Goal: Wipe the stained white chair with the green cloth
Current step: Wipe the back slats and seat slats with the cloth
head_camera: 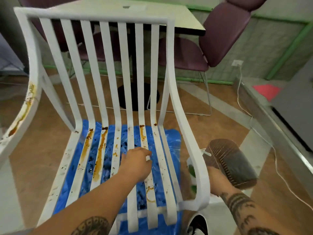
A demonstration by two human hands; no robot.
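Forearms: 2 tattooed forearms reach in from the bottom edge, the left [105, 197] over the seat, the right [240, 206] outside the chair's right armrest.
White chair [105, 19]: fills the middle of the view, upright, with 7 back slats curving down into the seat.
Blue sheet [171, 146]: lies on the floor under the seat and shows between the slats.
Table [169, 16]: stands behind the chair, with purple chairs [225, 31] around it.
Mesh basket [233, 167]: brown, tilted in the air just right of the armrest.
Left hand [135, 161]: back up, fingers bent down onto the seat slats near the middle. A small white bit sits at the fingertips; whether it is pinched cannot be told.
Right hand [217, 177]: partly hidden by the armrest, closed around the basket's lower end.
Stains [100, 153]: orange-brown streaks and dark specks run along several seat slats, with more on the left armrest [25, 106].
Green patch [192, 170]: sits against something white, just outside the right armrest, beside the right hand. Whether it is the cloth cannot be told.
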